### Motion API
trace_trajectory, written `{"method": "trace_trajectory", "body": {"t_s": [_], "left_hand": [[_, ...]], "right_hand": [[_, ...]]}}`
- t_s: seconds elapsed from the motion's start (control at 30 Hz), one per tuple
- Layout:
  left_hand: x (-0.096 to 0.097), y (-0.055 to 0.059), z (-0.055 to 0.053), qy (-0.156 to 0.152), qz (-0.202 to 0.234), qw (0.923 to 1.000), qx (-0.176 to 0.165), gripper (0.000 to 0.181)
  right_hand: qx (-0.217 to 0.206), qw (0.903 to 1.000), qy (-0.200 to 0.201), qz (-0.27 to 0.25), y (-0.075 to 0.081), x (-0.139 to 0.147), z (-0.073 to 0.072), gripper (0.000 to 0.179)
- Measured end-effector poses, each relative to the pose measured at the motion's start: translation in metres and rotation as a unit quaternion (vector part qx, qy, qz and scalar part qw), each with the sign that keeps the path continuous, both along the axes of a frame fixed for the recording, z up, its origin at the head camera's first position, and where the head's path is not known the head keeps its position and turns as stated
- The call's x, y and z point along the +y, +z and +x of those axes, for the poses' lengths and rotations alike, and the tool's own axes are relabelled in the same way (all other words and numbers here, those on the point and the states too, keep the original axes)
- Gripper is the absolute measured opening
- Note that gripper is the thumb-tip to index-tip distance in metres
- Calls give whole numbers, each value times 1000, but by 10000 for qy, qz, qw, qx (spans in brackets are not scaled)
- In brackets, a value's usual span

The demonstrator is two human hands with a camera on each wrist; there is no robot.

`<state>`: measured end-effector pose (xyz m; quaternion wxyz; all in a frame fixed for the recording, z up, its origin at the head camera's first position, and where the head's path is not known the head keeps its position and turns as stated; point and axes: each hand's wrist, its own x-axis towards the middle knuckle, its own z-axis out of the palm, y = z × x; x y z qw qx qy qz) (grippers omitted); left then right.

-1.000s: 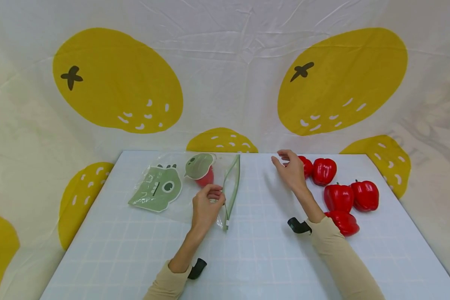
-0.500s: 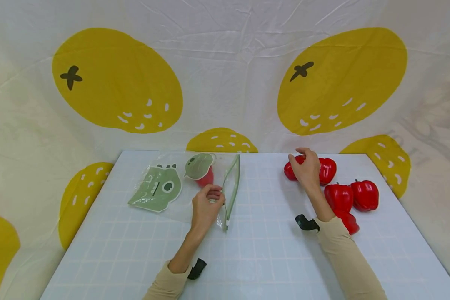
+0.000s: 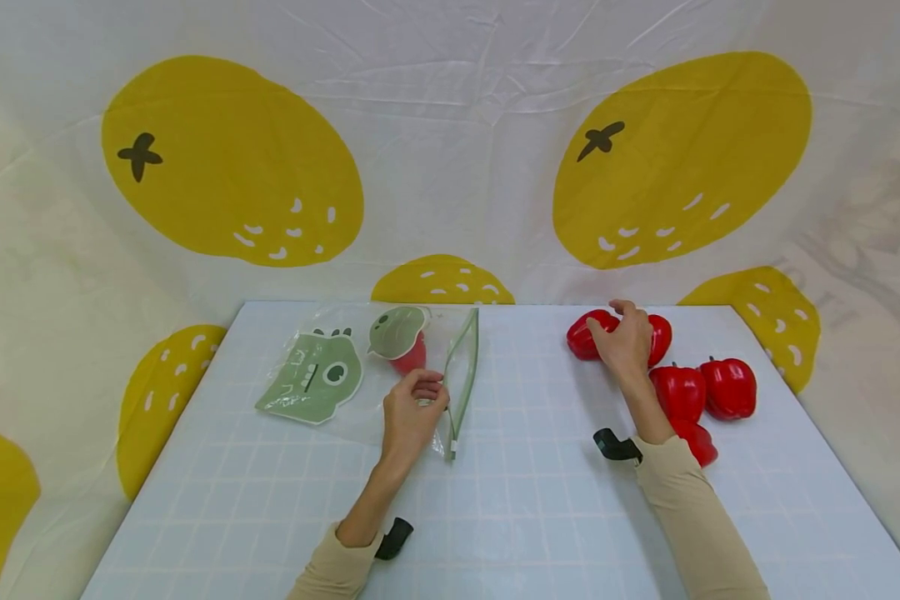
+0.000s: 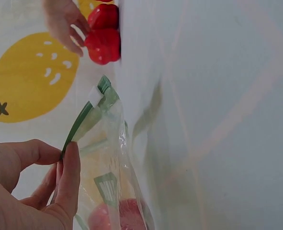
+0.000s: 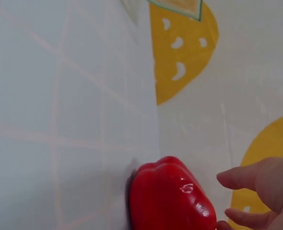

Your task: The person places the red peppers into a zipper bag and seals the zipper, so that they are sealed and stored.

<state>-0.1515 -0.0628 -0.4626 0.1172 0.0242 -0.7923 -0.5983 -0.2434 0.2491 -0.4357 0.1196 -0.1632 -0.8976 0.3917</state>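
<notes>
A clear zip bag [image 3: 311, 379] with green cartoon faces lies at the back left of the table, its mouth held apart facing right. My left hand [image 3: 412, 412] pinches one green edge of that mouth between thumb and fingers, also plain in the left wrist view. Inside the bag sits a red bell pepper [image 3: 409, 357], partly behind a green face. My right hand [image 3: 622, 343] hovers over the back row of bell peppers, fingers parted. Nearest to it are the leftmost pepper [image 3: 585, 337] and the one [image 3: 660, 340] on its right. In the right wrist view its thumb stands apart from a pepper [image 5: 172, 196].
Several more red bell peppers [image 3: 729, 389] sit at the right, close to the right forearm. A white cloth printed with large yellow fruit [image 3: 232, 158] hangs behind the table [image 3: 525, 517]. Black camera mounts [image 3: 617, 445] stick out from both wrists.
My right hand has moved right, from left of the peppers to over the back row, uncovering the leftmost pepper. The left hand and the bag have stayed in place.
</notes>
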Motion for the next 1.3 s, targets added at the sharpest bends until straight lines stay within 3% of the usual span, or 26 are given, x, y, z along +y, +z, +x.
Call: {"method": "trace_trajectory", "body": {"t_s": [0.23,0.57,0.93,1.3], "left_hand": [[0,0,0,-6,13,9999,-109,13],[0,0,2,29,31,10000,-9,11],[0,-1,2,48,8,10000,15,12],[2,0,1,9,81,9998,-172,13]], "right_hand": [[-338,9992,44,225,-5,5,1,70],[-295,9983,357,349,-8,1,9,76],[109,9960,840,272,-11,-3,12,79],[820,9912,1031,114,-22,-4,12,63]]}}
